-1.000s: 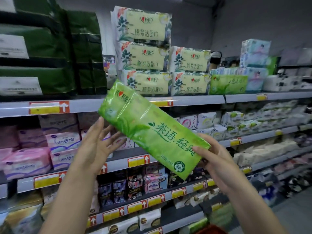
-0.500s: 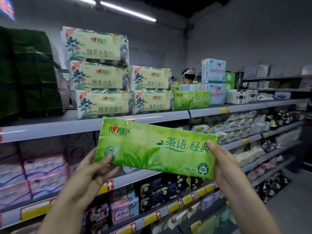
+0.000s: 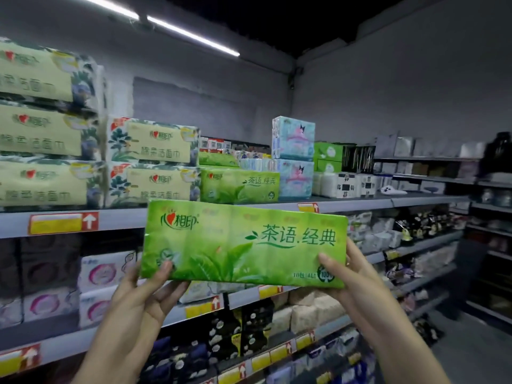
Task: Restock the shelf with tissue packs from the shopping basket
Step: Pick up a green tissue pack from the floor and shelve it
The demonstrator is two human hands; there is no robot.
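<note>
Arms (image 3: 116, 345) angle upward, left hand (image 3: 144, 296) and right hand (image 3: 357, 278) each pinching a lower corner of the pack (image 3: 243, 242), level before the top shelf (image 3: 124, 219) edge, printed 心相印 and 茶语.经典.

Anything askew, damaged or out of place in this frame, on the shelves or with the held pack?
Nothing stands out. The green tissue pack is held roughly level by the left hand and right hand, wrapper unbroken. On the top shelf, the matching green pack sits square between the floral packs and blue packs.
</note>
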